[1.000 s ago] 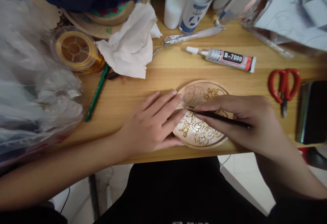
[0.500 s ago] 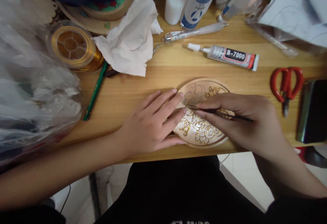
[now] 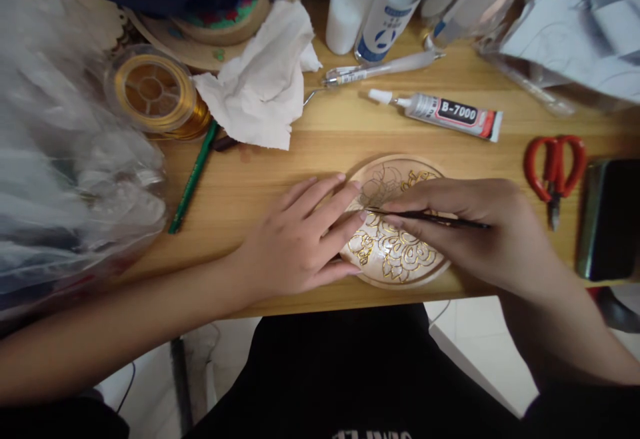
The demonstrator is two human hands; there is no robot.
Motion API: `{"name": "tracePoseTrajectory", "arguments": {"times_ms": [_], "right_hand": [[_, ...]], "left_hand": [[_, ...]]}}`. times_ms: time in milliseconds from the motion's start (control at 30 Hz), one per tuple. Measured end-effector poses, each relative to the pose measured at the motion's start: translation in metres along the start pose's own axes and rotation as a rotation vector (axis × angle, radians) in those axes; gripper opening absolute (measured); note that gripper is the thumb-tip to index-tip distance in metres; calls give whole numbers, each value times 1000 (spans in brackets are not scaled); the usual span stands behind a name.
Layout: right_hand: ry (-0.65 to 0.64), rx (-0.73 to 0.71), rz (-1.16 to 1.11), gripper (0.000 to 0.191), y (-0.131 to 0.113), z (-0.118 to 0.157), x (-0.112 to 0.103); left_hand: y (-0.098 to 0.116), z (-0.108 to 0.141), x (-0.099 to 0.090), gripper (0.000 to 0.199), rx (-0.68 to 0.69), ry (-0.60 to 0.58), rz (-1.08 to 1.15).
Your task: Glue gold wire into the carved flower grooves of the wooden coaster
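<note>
A round wooden disc (image 3: 383,167) lies near the table's front edge, with gold wire (image 3: 400,249) curled into a flower pattern over its lower and right parts. Bare drawn lines show at its upper left. My left hand (image 3: 295,242) lies with fingers spread, its fingertips resting on the disc's left edge. In my right hand (image 3: 485,232), thumb and fingers pinch dark tweezers (image 3: 435,217). Their tips meet the disc beside my left index fingertip. Whether a bit of wire sits between the tips is too small to tell. My right hand covers the disc's right side.
Behind the disc lie a glue tube (image 3: 453,115) and a pen (image 3: 383,69). Red-handled cutters (image 3: 554,172) and a phone (image 3: 610,219) are at right. At left are a green pencil (image 3: 194,179), a gold wire spool (image 3: 155,92), crumpled tissue (image 3: 263,85) and plastic bags (image 3: 85,145).
The tweezers' prongs look closer together than before. Both hands stay almost in place on the disc, while the whole view has shifted slightly.
</note>
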State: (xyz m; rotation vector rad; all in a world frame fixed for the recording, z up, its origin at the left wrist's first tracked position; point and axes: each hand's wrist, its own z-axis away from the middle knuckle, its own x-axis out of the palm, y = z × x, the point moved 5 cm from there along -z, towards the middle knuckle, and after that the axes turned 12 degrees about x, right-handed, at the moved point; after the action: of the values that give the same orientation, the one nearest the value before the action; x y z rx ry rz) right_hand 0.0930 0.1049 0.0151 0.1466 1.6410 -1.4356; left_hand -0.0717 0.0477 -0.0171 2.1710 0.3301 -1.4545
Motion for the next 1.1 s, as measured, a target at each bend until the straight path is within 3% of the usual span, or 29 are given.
{"name": "tracePoseTrajectory", "arguments": {"times_ms": [667, 833, 1100], "right_hand": [[183, 155, 1, 7, -14, 16, 13], [295, 161, 57, 3, -21, 22, 19], [444, 342, 33, 7, -31, 30, 32]], "left_hand": [[0, -1, 0, 47, -13, 35, 14], [0, -1, -1, 48, -9, 48, 0], [1, 1, 1, 45, -10, 62, -11]]}}
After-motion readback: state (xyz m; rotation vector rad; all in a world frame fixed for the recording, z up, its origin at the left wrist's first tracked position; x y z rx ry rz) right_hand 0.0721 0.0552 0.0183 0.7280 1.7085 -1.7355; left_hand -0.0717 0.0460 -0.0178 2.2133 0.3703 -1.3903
